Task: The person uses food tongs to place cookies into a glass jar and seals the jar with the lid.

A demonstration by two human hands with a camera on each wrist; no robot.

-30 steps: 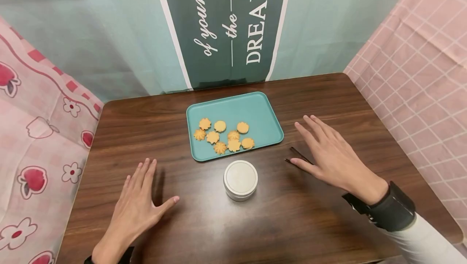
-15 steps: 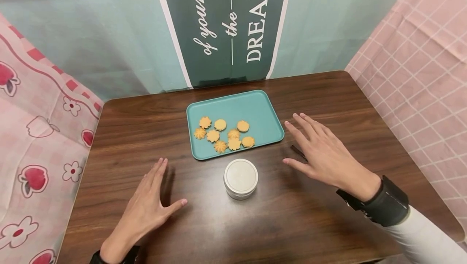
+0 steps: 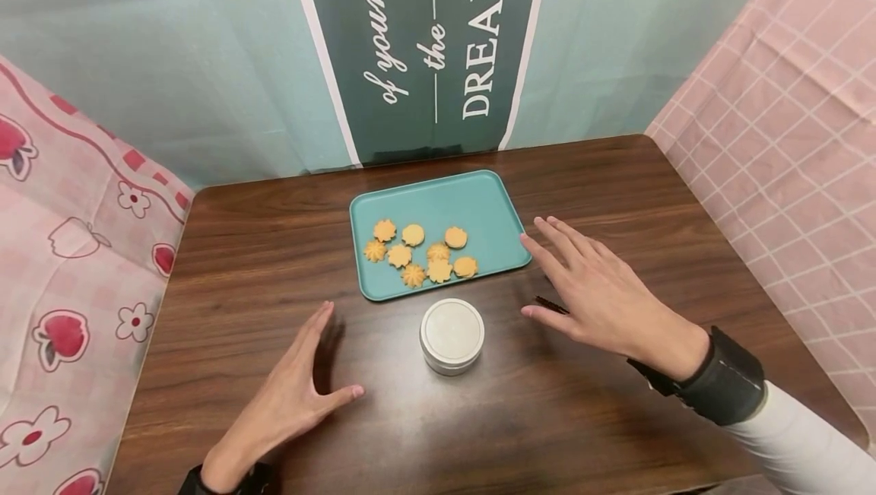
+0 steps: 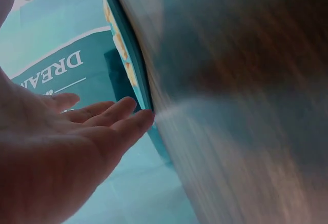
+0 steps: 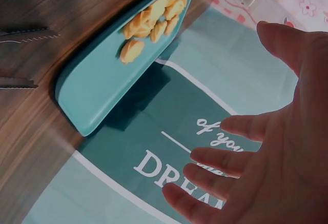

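Left hand (image 3: 290, 396): your fingers were extended, thumb spread wide, grasping nothing, left of the tin. Right hand (image 3: 602, 293): likewise spread wide and unladen, above the tongs (image 5: 28, 35), which lay on the table (image 3: 260, 252) right of the tin. The tin (image 3: 452, 335) stood upright between your hands. Just beyond it lay the tray (image 3: 479, 210), cookies (image 3: 439, 271) mostly toward its near left.
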